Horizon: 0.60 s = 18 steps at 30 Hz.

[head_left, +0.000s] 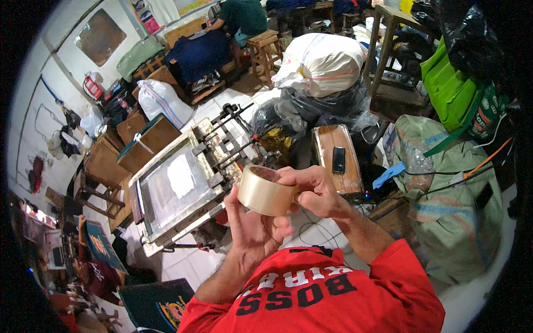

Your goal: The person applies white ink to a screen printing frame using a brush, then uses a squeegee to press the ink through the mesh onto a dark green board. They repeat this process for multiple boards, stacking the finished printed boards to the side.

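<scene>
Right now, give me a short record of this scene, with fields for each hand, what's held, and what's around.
left hand: cups the tape roll from below
right hand: grips the roll's far side, thumb on its rim
held: tape roll, tan, raised between both hands
in front: screen frame on a press
right of it: phone on a wooden stool
background: seated person at a table

A dark rectangular phone screen (338, 160) lies face up on a small wooden stool top near the middle. A white knotted sack (322, 62) sits on grey plastic bags (327, 108) behind it. At right stands a bright green bag (451, 89), and below it a pale striped woven sack (452, 211).
</scene>
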Motion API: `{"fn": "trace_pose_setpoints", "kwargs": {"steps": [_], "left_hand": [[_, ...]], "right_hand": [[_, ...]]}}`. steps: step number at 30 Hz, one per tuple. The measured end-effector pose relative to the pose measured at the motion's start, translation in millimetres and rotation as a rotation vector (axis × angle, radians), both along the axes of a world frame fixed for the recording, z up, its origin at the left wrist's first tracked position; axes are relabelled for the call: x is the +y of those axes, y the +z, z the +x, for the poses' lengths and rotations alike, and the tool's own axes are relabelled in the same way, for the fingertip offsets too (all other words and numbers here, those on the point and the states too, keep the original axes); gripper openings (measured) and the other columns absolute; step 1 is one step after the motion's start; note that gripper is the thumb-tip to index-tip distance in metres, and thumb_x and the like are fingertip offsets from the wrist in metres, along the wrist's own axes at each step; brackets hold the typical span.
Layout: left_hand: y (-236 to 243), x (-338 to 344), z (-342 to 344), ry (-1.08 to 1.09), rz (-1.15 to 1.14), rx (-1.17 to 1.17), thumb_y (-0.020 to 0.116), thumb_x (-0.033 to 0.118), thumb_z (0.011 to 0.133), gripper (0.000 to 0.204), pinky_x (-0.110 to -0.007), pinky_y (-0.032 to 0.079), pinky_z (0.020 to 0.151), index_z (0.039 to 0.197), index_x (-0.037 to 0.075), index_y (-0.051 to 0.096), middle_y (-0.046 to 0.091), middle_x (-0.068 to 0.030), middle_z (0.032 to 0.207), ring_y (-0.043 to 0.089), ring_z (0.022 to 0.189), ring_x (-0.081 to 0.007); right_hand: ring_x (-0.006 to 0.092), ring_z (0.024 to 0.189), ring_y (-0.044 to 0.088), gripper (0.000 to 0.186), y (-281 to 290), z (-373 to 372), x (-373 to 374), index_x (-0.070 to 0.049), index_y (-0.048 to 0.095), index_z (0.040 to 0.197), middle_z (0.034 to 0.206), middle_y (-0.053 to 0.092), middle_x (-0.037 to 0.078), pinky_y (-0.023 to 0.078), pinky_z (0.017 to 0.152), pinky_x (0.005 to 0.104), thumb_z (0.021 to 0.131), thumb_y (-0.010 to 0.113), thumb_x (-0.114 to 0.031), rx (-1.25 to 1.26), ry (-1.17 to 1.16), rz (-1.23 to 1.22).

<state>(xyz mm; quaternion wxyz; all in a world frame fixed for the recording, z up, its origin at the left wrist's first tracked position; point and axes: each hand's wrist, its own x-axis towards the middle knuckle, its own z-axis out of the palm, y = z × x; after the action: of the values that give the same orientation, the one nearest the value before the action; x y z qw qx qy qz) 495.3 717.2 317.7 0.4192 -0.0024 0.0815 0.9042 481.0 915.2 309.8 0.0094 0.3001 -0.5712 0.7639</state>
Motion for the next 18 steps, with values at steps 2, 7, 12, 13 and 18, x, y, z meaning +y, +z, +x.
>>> {"fn": "trace_pose_setpoints", "kwargs": {"steps": [2,7,12,13,18], "left_hand": [[-11.2,-2.0,6.5,-0.136,0.203,-0.013,0.033,0.09,0.085,0.107,-0.052,0.065,0.067,0.148,0.004,0.046,0.065,-0.0336,0.118,0.075,0.083,-0.0405],[-33.2,-18.2,20.4,0.039,-0.16,0.065,0.036,0.087,0.088,0.1,-0.051,0.063,0.077,0.143,0.006,0.052,0.069,-0.0256,0.115,0.073,0.092,-0.038],[-27.7,-54.6,32.7,0.277,-0.549,0.191,0.039,0.077,0.095,0.088,-0.048,0.06,0.09,0.144,0.005,0.051,0.066,-0.0156,0.13,0.068,0.111,-0.034],[-26.1,-62.3,36.7,0.289,-0.553,0.198,0.039,0.076,0.096,0.086,-0.048,0.06,0.09,0.144,0.005,0.051,0.066,-0.0157,0.129,0.068,0.111,-0.0338],[-25.9,-110.8,65.3,0.443,-0.6,0.208,0.044,0.068,0.098,0.078,-0.042,0.057,0.09,0.144,0.005,0.05,0.066,-0.0144,0.128,0.068,0.107,-0.0304]], "right_hand": [[0.011,0.099,0.065,0.043,-6.3,-1.7,0.0,0.008,0.068,0.12,0.117,0.07,0.009,0.055,0.082,0.0275,0.083,0.051,-0.004,-0.113,0.086,-0.054],[0.0093,0.091,0.066,0.043,-12.5,3.5,-22.5,0.008,0.067,0.123,0.103,0.073,0.007,0.056,0.08,0.0259,0.086,0.055,-0.009,-0.349,0.11,0.009],[0.0097,0.085,0.068,0.04,-8.1,17.9,-62.1,0.008,0.068,0.122,0.101,0.074,0.008,0.058,0.072,0.027,0.09,0.054,-0.011,-0.399,0.127,0.057],[0.0102,0.084,0.068,0.04,-7.3,20.0,-71.5,0.008,0.069,0.122,0.099,0.074,0.008,0.058,0.072,0.0272,0.09,0.054,-0.011,-0.432,0.131,0.073],[0.0116,0.078,0.069,0.036,-7.3,27.1,-129.9,0.008,0.072,0.117,0.092,0.075,0.009,0.058,0.069,0.0273,0.092,0.057,-0.013,-0.492,0.201,0.049]]}}
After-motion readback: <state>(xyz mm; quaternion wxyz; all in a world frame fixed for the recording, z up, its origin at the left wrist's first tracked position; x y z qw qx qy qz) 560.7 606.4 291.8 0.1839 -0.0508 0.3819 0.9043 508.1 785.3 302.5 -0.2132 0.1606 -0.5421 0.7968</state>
